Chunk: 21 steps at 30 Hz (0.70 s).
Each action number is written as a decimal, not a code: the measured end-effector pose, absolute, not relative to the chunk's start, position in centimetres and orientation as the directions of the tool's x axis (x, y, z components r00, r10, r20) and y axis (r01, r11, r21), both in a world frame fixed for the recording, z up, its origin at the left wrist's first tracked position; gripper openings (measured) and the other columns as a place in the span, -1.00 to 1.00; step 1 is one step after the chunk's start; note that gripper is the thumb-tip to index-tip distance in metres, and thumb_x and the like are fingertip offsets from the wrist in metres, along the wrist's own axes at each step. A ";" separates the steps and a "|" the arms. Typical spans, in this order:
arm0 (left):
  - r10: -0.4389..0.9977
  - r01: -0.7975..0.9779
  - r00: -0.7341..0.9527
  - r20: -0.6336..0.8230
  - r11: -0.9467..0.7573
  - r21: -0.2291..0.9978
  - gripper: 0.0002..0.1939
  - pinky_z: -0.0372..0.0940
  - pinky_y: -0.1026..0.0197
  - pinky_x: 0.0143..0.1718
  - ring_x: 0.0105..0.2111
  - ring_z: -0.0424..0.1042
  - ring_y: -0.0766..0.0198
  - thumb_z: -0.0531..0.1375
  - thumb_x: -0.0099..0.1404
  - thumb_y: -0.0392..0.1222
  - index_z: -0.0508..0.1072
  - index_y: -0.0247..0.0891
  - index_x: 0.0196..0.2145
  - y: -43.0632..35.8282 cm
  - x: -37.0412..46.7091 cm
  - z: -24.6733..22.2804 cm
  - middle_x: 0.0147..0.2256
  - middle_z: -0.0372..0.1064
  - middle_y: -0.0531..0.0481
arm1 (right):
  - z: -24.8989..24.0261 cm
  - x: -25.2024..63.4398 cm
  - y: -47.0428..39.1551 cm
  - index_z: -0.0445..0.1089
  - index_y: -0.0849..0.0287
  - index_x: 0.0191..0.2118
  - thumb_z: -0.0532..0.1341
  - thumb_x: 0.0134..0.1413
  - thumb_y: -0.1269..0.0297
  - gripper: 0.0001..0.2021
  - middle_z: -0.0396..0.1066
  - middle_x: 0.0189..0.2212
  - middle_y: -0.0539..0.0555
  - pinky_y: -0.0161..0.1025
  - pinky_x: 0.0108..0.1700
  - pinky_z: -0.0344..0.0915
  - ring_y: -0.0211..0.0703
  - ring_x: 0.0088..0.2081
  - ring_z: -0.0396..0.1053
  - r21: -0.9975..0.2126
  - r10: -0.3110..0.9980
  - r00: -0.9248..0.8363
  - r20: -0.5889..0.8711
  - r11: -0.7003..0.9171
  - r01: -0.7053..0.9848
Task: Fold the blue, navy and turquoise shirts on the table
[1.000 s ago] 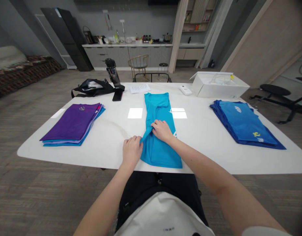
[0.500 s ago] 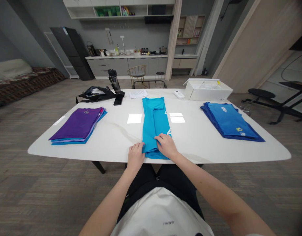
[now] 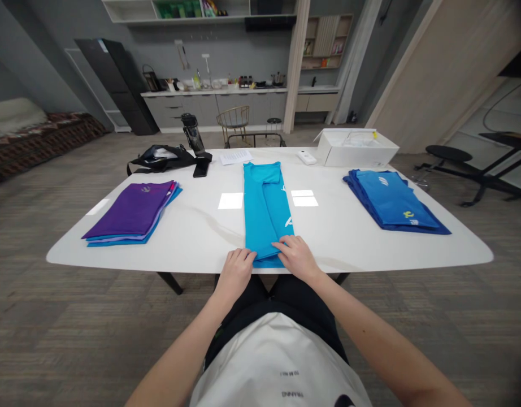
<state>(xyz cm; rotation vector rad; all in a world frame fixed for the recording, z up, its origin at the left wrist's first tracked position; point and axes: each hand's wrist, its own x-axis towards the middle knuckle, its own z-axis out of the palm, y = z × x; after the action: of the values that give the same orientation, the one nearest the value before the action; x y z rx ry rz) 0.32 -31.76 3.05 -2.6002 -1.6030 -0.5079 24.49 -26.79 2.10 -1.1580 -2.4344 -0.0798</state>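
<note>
A bright blue T-shirt (image 3: 263, 212) with white print lies lengthwise on the white table, one side folded inward over the rest. At its near left corner, my left hand (image 3: 236, 270) pinches the hem between thumb and fingers. My right hand (image 3: 297, 257) is closed on the same folded layer near the right side of the hem. Beneath that layer, a lower strip of blue cloth shows at the table's front edge.
On the white table (image 3: 192, 249), a purple-topped pile of folded shirts (image 3: 129, 212) lies left and a blue pile (image 3: 396, 198) right. Farther back are a black bag (image 3: 159, 158), a bottle (image 3: 192, 134), a phone (image 3: 201, 167), papers (image 3: 235, 156) and a white box (image 3: 357, 150).
My right hand has slid right along the folded layer, drawing its hem edge toward the right side. My left hand still pinches the left corner. The camera view has tilted slightly.
</note>
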 end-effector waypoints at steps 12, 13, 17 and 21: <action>0.751 0.704 0.625 0.214 -0.660 0.261 -0.65 0.34 0.00 0.00 -0.08 0.43 0.11 0.01 0.47 -0.35 0.49 -0.16 0.06 -31.7 -1.4 2.6 -0.08 0.51 -0.12 | 2.0 26.4 -28.5 0.55 0.13 -0.02 0.16 0.35 0.37 -0.76 0.43 -0.13 0.17 -0.08 -0.09 0.23 0.00 -0.08 0.37 -0.220 0.753 -0.562 0.342 0.646 0.731; 0.747 0.689 0.628 0.218 -0.664 0.292 -0.65 0.34 0.01 0.00 -0.09 0.44 0.12 0.01 0.48 -0.34 0.49 -0.16 0.06 -31.6 -1.7 2.6 -0.08 0.52 -0.12 | 1.9 26.5 -28.6 0.56 0.13 -0.05 0.17 0.36 0.34 -0.78 0.43 -0.14 0.17 -0.08 -0.08 0.23 -0.01 -0.08 0.37 -0.238 0.754 -0.566 0.334 0.649 0.723; 0.733 0.669 0.634 0.248 -0.680 0.299 -0.61 0.32 0.01 -0.01 -0.02 0.41 0.11 0.02 0.44 -0.39 0.49 -0.17 0.09 -30.5 -3.1 2.4 0.01 0.49 -0.14 | 1.3 27.2 -29.1 0.56 0.09 -0.01 0.16 0.40 0.23 -0.76 0.43 -0.13 0.15 -0.10 -0.05 0.23 -0.05 -0.08 0.39 -0.290 0.762 -0.580 0.288 0.647 0.705; 0.680 0.667 0.696 0.231 -0.731 0.142 -0.51 0.25 -0.06 0.05 0.11 0.34 0.03 0.04 0.38 -0.47 0.45 -0.13 0.16 -29.1 -3.9 2.2 0.17 0.40 -0.16 | 1.7 27.8 -29.4 0.56 0.04 0.02 0.17 0.40 0.22 -0.76 0.42 -0.11 0.14 -0.09 -0.02 0.21 -0.04 -0.05 0.38 -0.305 0.769 -0.589 0.250 0.639 0.706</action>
<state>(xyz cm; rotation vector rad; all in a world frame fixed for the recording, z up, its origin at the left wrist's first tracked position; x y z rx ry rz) -3.92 -29.13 2.17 -2.9359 -1.1669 -0.4302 27.81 -29.39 1.73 -1.1733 -2.5042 0.2459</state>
